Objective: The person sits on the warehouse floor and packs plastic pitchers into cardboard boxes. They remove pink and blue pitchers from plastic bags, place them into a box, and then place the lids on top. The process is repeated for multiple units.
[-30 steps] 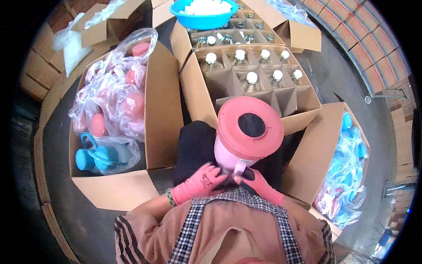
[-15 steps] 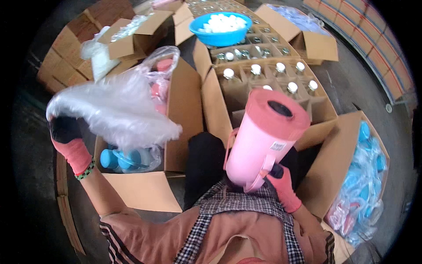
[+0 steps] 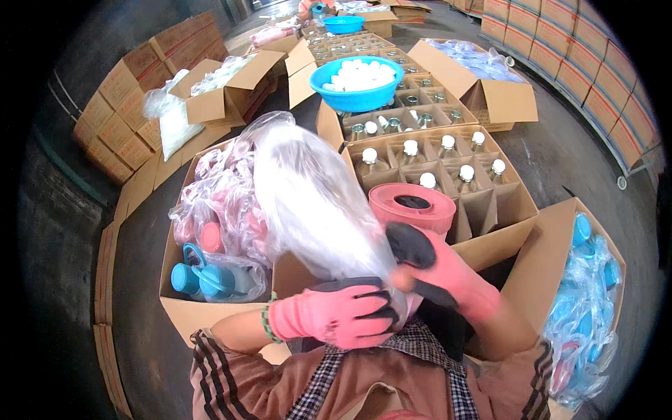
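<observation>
A clear plastic bag [image 3: 308, 185] stretches up and away from my hands, over the inner edge of the left carton. My left hand [image 3: 336, 313], in a pink and black glove, has its fingers wrapped round the bag's near end. My gloved right hand [image 3: 448, 276] is bent against the same end, its fingertips blurred, and appears to pinch the plastic. Just behind it is a pink jug [image 3: 439, 210] with a dark round hole in its darker pink end. Hands and bag hide most of the jug, including its handle.
The left carton [image 3: 183, 315] holds bagged pink and blue jugs. Ahead, a divided carton [image 3: 521, 203] holds white-capped glass bottles. A blue basin [image 3: 324, 98] of white caps sits beyond. At right is a carton [image 3: 511, 297] of bagged blue jugs. Stacked boxes [image 3: 584, 70] line the far right.
My left hand has brought the bag from the far left to the middle. My right hand has left the jug's handle and come to the bag's end. The view has tilted up.
</observation>
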A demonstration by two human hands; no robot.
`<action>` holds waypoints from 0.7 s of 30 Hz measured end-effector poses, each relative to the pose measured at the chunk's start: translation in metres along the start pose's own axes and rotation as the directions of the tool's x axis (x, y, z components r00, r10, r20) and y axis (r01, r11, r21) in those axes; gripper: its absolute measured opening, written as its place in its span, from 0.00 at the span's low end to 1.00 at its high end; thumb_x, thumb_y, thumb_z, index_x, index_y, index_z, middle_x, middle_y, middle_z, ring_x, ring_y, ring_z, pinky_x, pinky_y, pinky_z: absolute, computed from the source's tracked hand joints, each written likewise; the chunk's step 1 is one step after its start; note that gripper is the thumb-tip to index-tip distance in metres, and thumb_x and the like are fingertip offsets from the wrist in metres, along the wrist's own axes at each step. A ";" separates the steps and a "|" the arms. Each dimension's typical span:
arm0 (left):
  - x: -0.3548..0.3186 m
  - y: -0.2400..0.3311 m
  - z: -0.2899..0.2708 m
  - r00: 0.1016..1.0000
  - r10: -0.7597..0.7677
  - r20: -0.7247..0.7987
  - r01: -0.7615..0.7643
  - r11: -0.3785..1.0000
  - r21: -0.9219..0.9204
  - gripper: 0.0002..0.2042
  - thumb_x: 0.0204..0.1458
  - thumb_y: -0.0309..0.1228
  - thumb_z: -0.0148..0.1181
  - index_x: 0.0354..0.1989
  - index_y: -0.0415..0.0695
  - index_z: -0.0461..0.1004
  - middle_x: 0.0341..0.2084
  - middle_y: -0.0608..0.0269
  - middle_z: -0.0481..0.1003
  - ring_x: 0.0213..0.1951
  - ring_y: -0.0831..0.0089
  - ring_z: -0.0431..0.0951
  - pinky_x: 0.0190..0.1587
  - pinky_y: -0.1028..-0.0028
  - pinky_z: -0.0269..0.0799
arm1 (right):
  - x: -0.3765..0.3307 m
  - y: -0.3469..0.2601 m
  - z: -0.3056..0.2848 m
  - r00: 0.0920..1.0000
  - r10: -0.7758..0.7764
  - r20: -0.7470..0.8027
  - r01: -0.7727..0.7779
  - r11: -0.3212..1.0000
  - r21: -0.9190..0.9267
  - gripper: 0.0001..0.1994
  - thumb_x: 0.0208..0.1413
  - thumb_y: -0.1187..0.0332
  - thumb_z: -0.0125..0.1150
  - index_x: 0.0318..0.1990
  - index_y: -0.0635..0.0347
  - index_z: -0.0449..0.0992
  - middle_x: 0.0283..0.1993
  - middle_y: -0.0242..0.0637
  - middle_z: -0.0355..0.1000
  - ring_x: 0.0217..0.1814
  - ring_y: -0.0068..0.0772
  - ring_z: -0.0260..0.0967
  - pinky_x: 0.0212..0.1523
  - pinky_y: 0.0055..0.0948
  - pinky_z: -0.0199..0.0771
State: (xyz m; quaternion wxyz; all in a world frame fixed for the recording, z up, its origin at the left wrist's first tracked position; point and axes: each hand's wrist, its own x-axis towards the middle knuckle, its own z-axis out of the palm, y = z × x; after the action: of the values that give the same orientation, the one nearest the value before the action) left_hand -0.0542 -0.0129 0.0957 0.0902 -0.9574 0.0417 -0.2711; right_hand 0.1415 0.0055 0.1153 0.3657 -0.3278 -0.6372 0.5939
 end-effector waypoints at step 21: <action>-0.103 -0.175 0.043 0.025 -0.960 0.279 -0.092 -0.280 -0.956 0.20 0.49 0.39 0.49 0.48 0.42 0.61 0.44 0.58 0.64 0.46 0.68 0.64 0.49 0.68 0.61 | 0.035 -0.002 -0.072 0.954 -0.278 0.109 0.150 0.130 -0.980 0.11 0.46 0.67 0.52 0.38 0.60 0.64 0.26 0.40 0.65 0.29 0.32 0.64 0.32 0.27 0.64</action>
State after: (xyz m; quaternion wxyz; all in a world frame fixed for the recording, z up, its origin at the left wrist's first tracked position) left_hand -0.1135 0.1781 0.0416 -0.6945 -0.3413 -0.2982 -0.5588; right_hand 0.1853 0.0728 0.1221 0.1799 -0.4199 -0.8889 -0.0334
